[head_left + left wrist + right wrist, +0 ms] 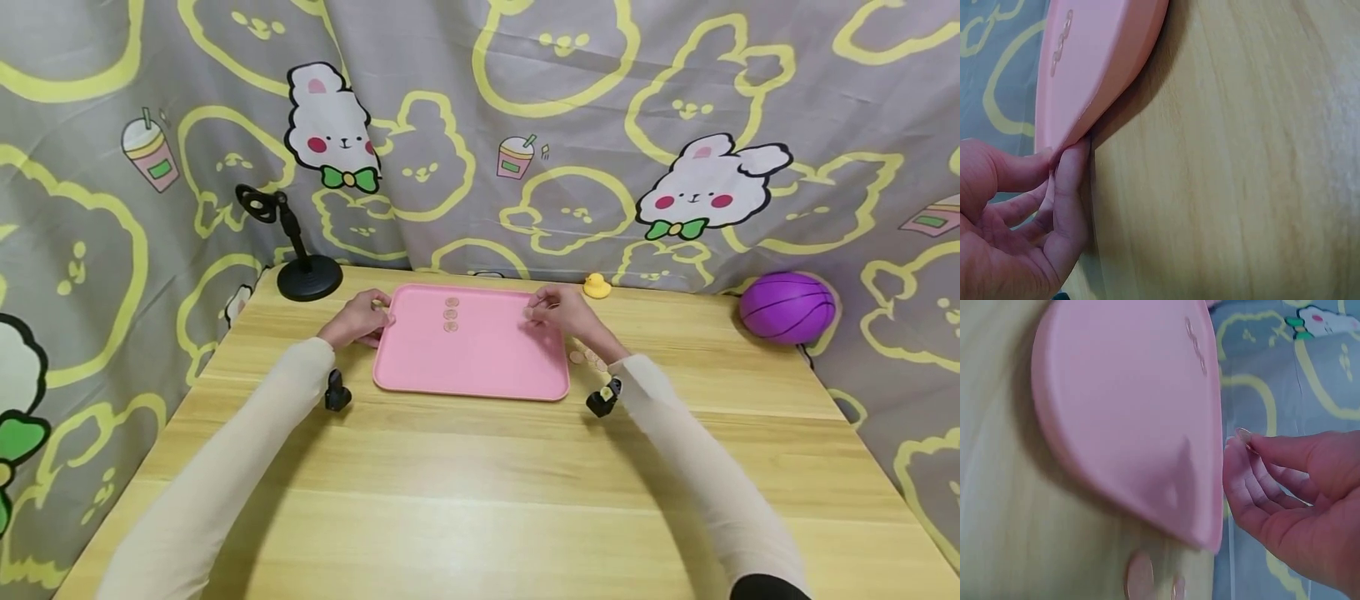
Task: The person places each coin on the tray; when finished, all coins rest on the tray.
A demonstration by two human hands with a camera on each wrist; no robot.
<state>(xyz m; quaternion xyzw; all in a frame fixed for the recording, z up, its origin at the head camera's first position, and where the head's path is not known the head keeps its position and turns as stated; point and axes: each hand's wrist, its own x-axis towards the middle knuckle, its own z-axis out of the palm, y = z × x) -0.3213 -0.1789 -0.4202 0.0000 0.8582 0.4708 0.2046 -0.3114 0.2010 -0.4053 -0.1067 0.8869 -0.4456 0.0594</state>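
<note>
A pink tray [465, 362] lies on the wooden table, with a short column of three copper-coloured coins [451, 314] toward its upper left. My left hand [356, 318] grips the tray's left rim, thumb above and fingers beneath, as the left wrist view shows. Over the upper right corner of the tray is my right hand [566, 312], raised above the surface. Between its thumb and fingertips it pinches a coin [1243, 433], seen nearly edge-on. More loose coins [577, 357] lie on the table just right of the tray, partly hidden by the right wrist.
At the back left stands a black stand [310, 279] with a round base. A yellow rubber duck [597, 286] sits behind the right hand, and a purple ball [787, 308] is at the far right. A patterned curtain [450, 50] hangs along the back and sides.
</note>
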